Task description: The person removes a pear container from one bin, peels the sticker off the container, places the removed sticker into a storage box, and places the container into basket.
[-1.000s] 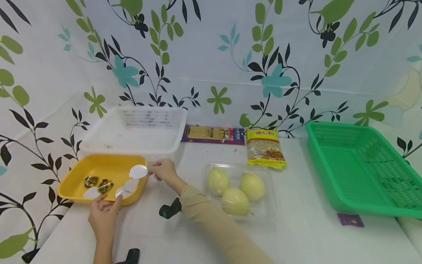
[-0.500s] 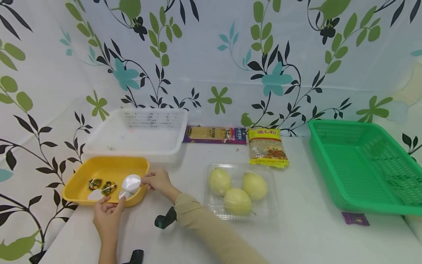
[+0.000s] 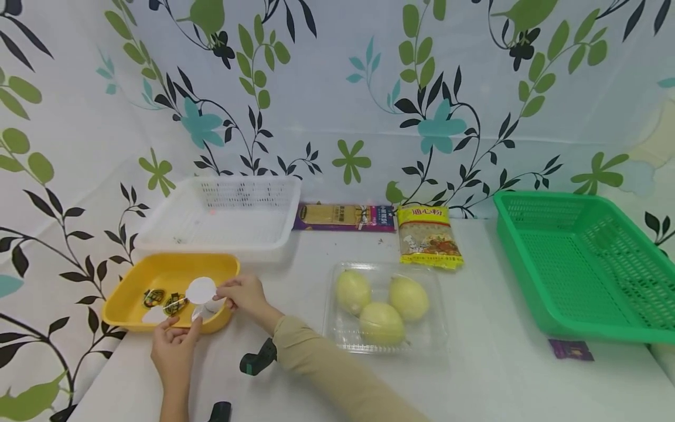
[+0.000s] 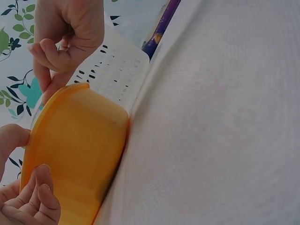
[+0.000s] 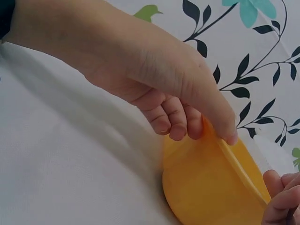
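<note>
Fingers [image 3: 224,291] of the right hand [image 3: 244,295] pinch a round white paper-like disc [image 3: 201,290] at its right edge, holding it above the near right corner of the shallow yellow plastic tray [image 3: 132,293]. Left hand [image 3: 171,351] rests at the tray's near rim, its thumb and forefinger curled and meeting on a second small white piece [image 3: 196,313]; whether they actually grip it cannot be told from the head view. Inside the tray lie two dark patterned wrapped items [image 3: 163,300] and another white piece [image 3: 154,315]. Behind the tray stands a white perforated plastic basket [image 3: 221,212]. On the white cloth-covered surface [image 3: 474,375], to the right of the right forearm, sits a clear plastic clamshell [image 3: 343,340] with three pale yellow-green round fruits [image 3: 381,300]. Further back lie a purple flat packet [image 3: 343,215] and a yellow bag of pasta [image 3: 428,235]; a green perforated plastic basket [image 3: 580,264] occupies the right side.
</note>
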Demonstrator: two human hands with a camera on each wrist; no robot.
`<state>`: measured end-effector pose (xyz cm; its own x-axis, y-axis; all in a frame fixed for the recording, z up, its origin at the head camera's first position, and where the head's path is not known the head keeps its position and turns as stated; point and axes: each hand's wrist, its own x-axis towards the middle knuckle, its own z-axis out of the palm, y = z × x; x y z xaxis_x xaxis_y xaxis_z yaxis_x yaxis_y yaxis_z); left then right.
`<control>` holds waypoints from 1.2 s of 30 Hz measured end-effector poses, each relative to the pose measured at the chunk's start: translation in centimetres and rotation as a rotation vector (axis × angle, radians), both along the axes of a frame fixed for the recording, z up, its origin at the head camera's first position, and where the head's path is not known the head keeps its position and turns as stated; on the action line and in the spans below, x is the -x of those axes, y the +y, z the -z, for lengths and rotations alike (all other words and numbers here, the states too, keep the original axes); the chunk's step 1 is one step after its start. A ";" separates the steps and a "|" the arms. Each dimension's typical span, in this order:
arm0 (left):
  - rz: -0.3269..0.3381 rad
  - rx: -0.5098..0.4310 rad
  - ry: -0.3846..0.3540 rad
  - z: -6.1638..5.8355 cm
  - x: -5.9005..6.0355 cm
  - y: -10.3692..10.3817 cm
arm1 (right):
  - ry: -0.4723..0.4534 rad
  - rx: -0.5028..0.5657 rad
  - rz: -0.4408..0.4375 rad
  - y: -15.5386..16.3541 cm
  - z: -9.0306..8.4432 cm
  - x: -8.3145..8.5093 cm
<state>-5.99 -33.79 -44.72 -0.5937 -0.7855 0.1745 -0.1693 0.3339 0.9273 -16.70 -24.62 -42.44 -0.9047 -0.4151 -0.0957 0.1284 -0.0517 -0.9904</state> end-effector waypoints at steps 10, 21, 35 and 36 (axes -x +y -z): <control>0.006 -0.023 -0.004 0.5 0.1 0.2 | -0.029 0.026 0.022 0.4 1.2 0.0; 0.017 0.044 0.031 1.9 1.0 -0.9 | 0.085 0.039 0.038 1.1 0.9 -0.1; 0.000 0.055 0.009 3.1 1.0 -1.9 | -0.096 0.173 0.098 1.3 -1.6 -2.1; 0.001 0.051 0.007 2.7 0.8 -1.6 | -0.113 0.214 0.100 1.4 -2.1 -2.2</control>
